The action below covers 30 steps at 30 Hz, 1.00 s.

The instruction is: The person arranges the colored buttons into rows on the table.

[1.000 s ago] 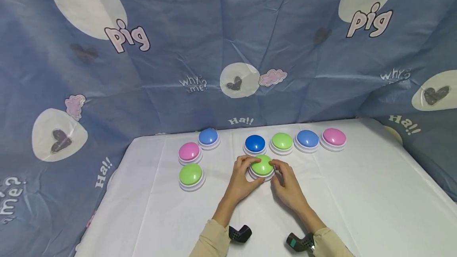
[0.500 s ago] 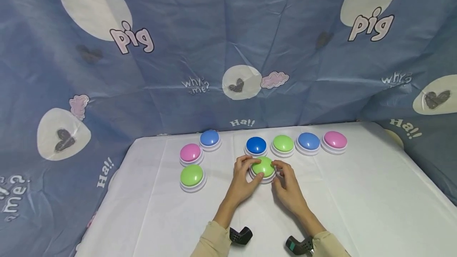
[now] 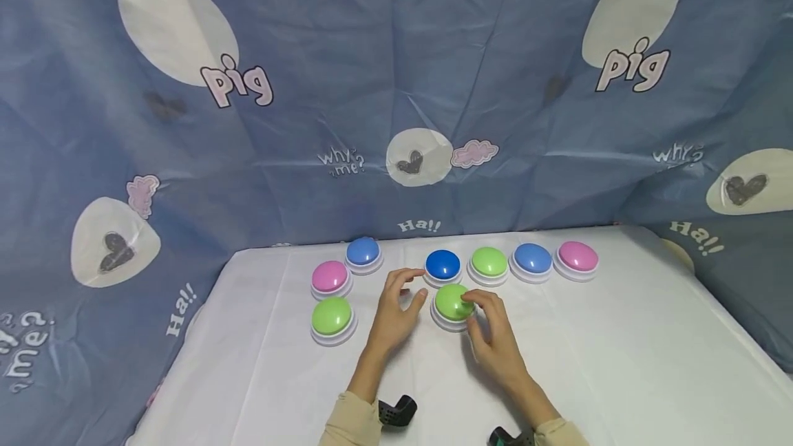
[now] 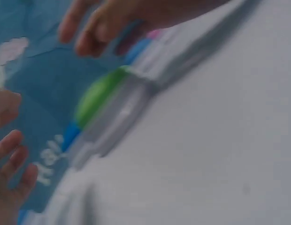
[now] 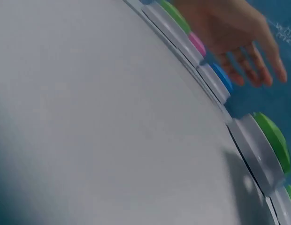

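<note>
A green dome push button (image 3: 451, 301) with a white round base sits on the white cloth between the hands. My left hand (image 3: 392, 315) is to its left, fingers spread and apart from it, the index fingertip close to the dark blue button (image 3: 442, 265) behind. My right hand (image 3: 498, 346) is at the green button's right side, its index finger over the dome's edge. In the left wrist view, the right hand's fingers (image 4: 91, 40) hang bent above the green dome (image 4: 99, 97) with a gap between. The right wrist view shows the left hand (image 5: 234, 33) with loose fingers.
Behind stand another green button (image 3: 489, 262), a blue button (image 3: 531, 258) and a pink button (image 3: 578, 256). At left are a blue (image 3: 363, 252), a pink (image 3: 330, 277) and a green button (image 3: 331, 316). A blue printed cloth (image 3: 310, 205) hangs behind the table.
My left hand has let go of the middle green button and moved left from it. The right hand stays at its right side. The head view has tilted up slightly.
</note>
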{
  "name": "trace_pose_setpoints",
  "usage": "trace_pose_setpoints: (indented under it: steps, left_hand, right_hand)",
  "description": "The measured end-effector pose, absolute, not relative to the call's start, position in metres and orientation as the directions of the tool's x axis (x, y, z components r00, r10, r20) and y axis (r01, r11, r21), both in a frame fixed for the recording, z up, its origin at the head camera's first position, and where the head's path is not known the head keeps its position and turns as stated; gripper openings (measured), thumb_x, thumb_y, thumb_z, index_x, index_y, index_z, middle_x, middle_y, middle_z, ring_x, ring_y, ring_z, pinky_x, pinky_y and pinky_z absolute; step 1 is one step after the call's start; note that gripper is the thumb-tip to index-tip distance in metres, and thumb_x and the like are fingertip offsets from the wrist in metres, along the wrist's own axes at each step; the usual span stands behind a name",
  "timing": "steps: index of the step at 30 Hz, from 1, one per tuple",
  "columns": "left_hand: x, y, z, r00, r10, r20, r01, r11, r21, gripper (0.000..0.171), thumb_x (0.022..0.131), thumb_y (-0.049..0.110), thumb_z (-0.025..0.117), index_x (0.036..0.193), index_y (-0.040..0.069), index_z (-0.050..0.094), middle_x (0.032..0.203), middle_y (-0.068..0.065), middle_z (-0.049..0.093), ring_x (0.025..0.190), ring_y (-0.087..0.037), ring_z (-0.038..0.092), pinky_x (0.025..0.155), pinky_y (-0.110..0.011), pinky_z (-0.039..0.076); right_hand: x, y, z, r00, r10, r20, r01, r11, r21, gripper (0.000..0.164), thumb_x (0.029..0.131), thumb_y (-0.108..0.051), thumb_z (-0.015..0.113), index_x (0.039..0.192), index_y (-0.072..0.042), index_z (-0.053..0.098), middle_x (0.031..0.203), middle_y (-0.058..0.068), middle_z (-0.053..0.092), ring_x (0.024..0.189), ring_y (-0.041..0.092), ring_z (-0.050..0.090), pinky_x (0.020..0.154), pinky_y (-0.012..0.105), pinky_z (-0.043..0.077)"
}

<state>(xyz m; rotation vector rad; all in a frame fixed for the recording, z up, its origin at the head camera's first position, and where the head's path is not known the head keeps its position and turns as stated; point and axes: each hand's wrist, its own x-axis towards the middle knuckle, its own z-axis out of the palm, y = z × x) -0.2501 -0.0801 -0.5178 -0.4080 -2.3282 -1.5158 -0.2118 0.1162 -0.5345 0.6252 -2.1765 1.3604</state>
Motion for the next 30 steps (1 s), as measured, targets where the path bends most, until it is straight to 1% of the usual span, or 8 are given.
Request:
trace_pose_setpoints:
  steps: [5,8,12,17,21,24,26,30]
  left_hand:
    - [-0.245,-0.111,-0.497,-0.868,-0.003,0.497,0.455,0.398,0.796,0.032,0.087,0.008,0.065,0.118,0.018,0.062,0.121,-0.003,0.055,0.113,-0.02,0.052,0.092,-0.047,0.05]
    - [-0.235,-0.129,-0.479,-0.845,-0.058,0.532,0.462,0.421,0.781,0.032,0.086,0.001,0.064,0.116,0.011,0.063,0.119,-0.009,0.056,0.112,-0.025,0.052,0.091,-0.049,0.048]
    - [-0.229,-0.153,-0.477,-0.843,-0.095,0.529,0.436,0.454,0.777,0.033,0.085,0.001,0.065,0.117,0.008,0.063,0.119,-0.014,0.055,0.113,-0.026,0.052,0.094,-0.044,0.046]
    - [-0.233,-0.184,-0.505,-0.846,-0.089,0.526,0.415,0.509,0.754,0.036,0.084,0.008,0.068,0.119,0.018,0.062,0.122,-0.004,0.055,0.117,-0.018,0.05,0.1,-0.043,0.041]
    - [-0.227,-0.207,-0.514,-0.859,-0.092,0.503,0.381,0.54,0.751,0.038,0.084,0.011,0.068,0.121,0.018,0.061,0.125,-0.004,0.053,0.122,-0.02,0.045,0.109,-0.045,0.032]
    - [-0.225,-0.224,-0.522,-0.88,-0.079,0.469,0.352,0.555,0.754,0.041,0.085,0.016,0.067,0.125,0.016,0.058,0.129,-0.007,0.05,0.126,-0.023,0.04,0.112,-0.054,0.026]
    - [-0.224,-0.233,-0.527,-0.902,-0.045,0.43,0.335,0.556,0.761,0.045,0.086,0.019,0.066,0.129,0.015,0.054,0.13,-0.01,0.048,0.127,-0.027,0.04,0.109,-0.059,0.027]
    - [-0.218,-0.249,-0.533,-0.96,0.051,0.275,0.256,0.56,0.788,0.063,0.085,0.027,0.068,0.141,0.02,0.041,0.133,-0.009,0.045,0.125,-0.028,0.043,0.107,-0.056,0.033]
  right_hand:
    - [-0.193,0.095,-0.514,-0.725,-0.158,0.67,-0.675,0.355,-0.646,0.045,0.073,0.024,0.053,0.113,0.005,0.057,0.117,0.02,0.053,0.113,0.033,0.046,0.108,0.012,0.028]
    - [-0.188,0.084,-0.508,-0.72,-0.181,0.67,-0.686,0.333,-0.647,0.044,0.073,0.023,0.053,0.112,0.004,0.057,0.116,0.02,0.054,0.112,0.032,0.047,0.105,0.014,0.031]
    - [-0.198,0.08,-0.527,-0.702,-0.204,0.683,-0.703,0.354,-0.617,0.046,0.076,0.017,0.055,0.116,-0.006,0.058,0.12,0.011,0.054,0.114,0.024,0.048,0.102,0.015,0.035]
    - [-0.207,0.076,-0.545,-0.672,-0.221,0.707,-0.73,0.361,-0.58,0.047,0.076,0.012,0.056,0.116,-0.013,0.058,0.121,0.007,0.054,0.116,0.019,0.047,0.104,0.017,0.033]
    - [-0.206,0.064,-0.549,-0.681,-0.243,0.69,-0.726,0.342,-0.596,0.046,0.077,0.009,0.057,0.118,-0.013,0.057,0.121,0.004,0.054,0.116,0.018,0.048,0.104,0.019,0.034]
    - [-0.206,0.052,-0.551,-0.696,-0.273,0.664,-0.716,0.336,-0.612,0.045,0.079,0.005,0.059,0.12,-0.013,0.055,0.121,0.002,0.054,0.115,0.017,0.049,0.1,0.023,0.039]
    - [-0.205,0.045,-0.552,-0.705,-0.297,0.644,-0.709,0.329,-0.623,0.045,0.08,0.003,0.061,0.122,-0.013,0.053,0.122,0.001,0.054,0.115,0.016,0.049,0.097,0.026,0.042]
    - [-0.204,0.026,-0.553,-0.737,-0.342,0.584,-0.675,0.326,-0.662,0.048,0.084,-0.004,0.062,0.128,-0.014,0.048,0.125,0.0,0.052,0.117,0.014,0.049,0.096,0.031,0.047]
